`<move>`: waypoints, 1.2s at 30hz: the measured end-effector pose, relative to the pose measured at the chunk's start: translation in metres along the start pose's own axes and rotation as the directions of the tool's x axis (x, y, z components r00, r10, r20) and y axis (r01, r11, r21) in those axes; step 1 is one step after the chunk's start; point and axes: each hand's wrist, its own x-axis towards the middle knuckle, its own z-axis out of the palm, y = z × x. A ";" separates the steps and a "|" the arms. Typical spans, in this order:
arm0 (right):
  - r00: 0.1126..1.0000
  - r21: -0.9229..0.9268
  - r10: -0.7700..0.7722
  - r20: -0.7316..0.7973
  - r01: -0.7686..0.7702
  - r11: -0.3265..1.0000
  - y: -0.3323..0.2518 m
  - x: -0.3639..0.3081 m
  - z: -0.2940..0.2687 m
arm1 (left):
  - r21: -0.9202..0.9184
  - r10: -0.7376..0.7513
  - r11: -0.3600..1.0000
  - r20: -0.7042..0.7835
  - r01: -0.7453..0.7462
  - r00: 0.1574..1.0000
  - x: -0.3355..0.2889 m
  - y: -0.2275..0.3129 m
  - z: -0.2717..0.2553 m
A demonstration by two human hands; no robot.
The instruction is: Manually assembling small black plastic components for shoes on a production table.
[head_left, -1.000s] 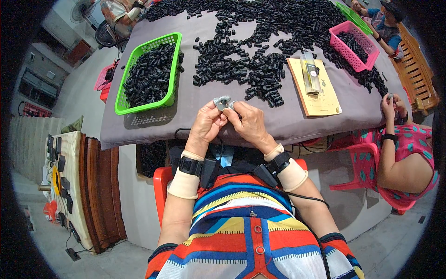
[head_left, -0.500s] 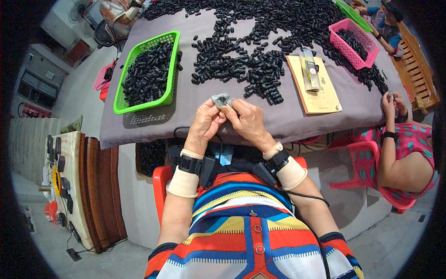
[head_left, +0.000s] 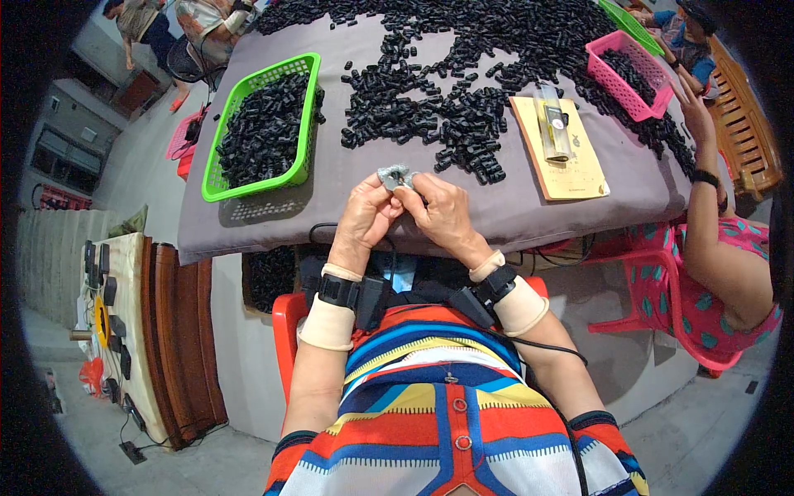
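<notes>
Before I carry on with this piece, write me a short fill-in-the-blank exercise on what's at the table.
1. The left hand and right hand hold a small piece coloured ____.
2. The large basket left of them is coloured ____.
3. The pink basket holds small parts coloured ____.
4. The yellow pad lies on the right hand's ____ side.

Missing words: grey; green; black; right.

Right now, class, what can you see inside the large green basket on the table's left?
Small black pieces lie heaped inside the large green basket. Only the upper ones show; those beneath, and the basket's bottom, are covered.
</notes>
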 end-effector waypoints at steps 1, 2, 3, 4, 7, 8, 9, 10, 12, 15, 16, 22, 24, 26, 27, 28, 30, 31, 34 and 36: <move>1.000 0.005 0.002 0.005 -0.002 1.000 0.000 0.000 -0.001 | 0.001 0.000 1.000 -0.001 0.000 1.000 0.000 0.000 0.000; 1.000 0.011 0.004 0.009 -0.004 1.000 0.000 0.000 -0.001 | 0.001 0.002 1.000 -0.007 -0.002 1.000 0.000 0.000 0.000; 1.000 0.011 0.006 0.010 -0.006 1.000 0.000 -0.001 -0.001 | 0.000 0.004 1.000 -0.013 -0.004 1.000 -0.001 0.000 0.001; 1.000 -0.002 0.005 0.012 -0.005 1.000 0.000 -0.001 -0.001 | 0.000 0.003 1.000 -0.013 -0.003 1.000 -0.001 -0.001 0.000; 1.000 -0.014 0.003 0.010 -0.003 1.000 0.000 -0.001 0.001 | 0.014 0.016 1.000 0.008 -0.016 1.000 0.000 -0.001 -0.001; 1.000 -0.012 0.001 0.006 -0.001 1.000 0.000 -0.001 0.001 | 0.015 0.018 1.000 0.008 -0.018 1.000 0.000 -0.001 -0.001; 1.000 -0.013 0.001 0.006 -0.001 1.000 0.001 -0.001 0.001 | 0.017 0.020 1.000 0.009 -0.021 1.000 0.000 -0.001 -0.001; 1.000 -0.012 0.005 0.007 -0.005 1.000 0.001 -0.002 0.001 | 0.017 0.020 1.000 0.009 -0.020 1.000 0.000 -0.001 -0.001; 1.000 -0.012 0.008 0.008 -0.008 1.000 0.001 -0.001 0.002 | 0.028 0.018 0.999 -0.007 -0.018 1.000 0.001 -0.002 -0.001; 0.999 0.002 0.032 -0.016 -0.032 0.999 -0.001 0.000 0.002 | 0.033 0.028 0.999 -0.026 -0.027 0.999 0.000 -0.004 0.001; 0.999 0.011 0.026 -0.022 -0.026 1.000 -0.002 0.000 0.001 | 0.033 0.028 0.999 -0.026 -0.027 0.999 0.000 -0.003 0.001; 1.000 0.032 -0.005 0.019 0.004 0.999 0.002 -0.002 -0.002 | -0.004 0.023 1.000 0.012 -0.023 1.000 -0.001 -0.001 0.000; 1.000 0.035 -0.010 0.021 0.009 0.999 0.002 -0.002 -0.002 | -0.011 0.017 1.000 0.016 -0.017 1.000 -0.001 -0.001 0.000; 1.000 0.038 -0.028 0.012 0.027 0.999 0.001 -0.002 -0.003 | -0.016 0.012 1.000 0.025 -0.011 1.000 -0.001 0.000 -0.002; 1.000 0.038 -0.028 0.013 0.027 0.999 0.001 -0.002 -0.003 | -0.023 0.007 1.000 0.036 -0.006 0.999 -0.001 0.000 -0.002; 1.000 0.036 -0.027 0.013 0.026 0.999 0.002 -0.002 -0.003 | -0.023 0.007 1.000 0.036 -0.006 0.999 -0.001 -0.001 -0.002; 1.000 0.035 -0.026 0.013 0.026 0.999 0.002 -0.002 -0.003 | -0.024 0.005 1.000 0.001 -0.005 1.000 -0.002 -0.001 0.000; 1.000 0.034 -0.017 0.022 0.017 0.999 0.001 -0.002 -0.004 | -0.023 0.006 1.000 0.001 -0.006 1.000 -0.001 -0.001 -0.001; 1.000 0.024 -0.012 0.020 0.011 1.000 0.000 -0.001 -0.004 | -0.011 0.007 1.000 0.002 -0.007 1.000 0.000 -0.002 -0.001; 1.000 0.014 -0.017 0.008 0.017 1.000 0.000 -0.001 -0.003 | 0.004 0.007 1.000 -0.014 -0.007 1.000 0.001 -0.001 -0.001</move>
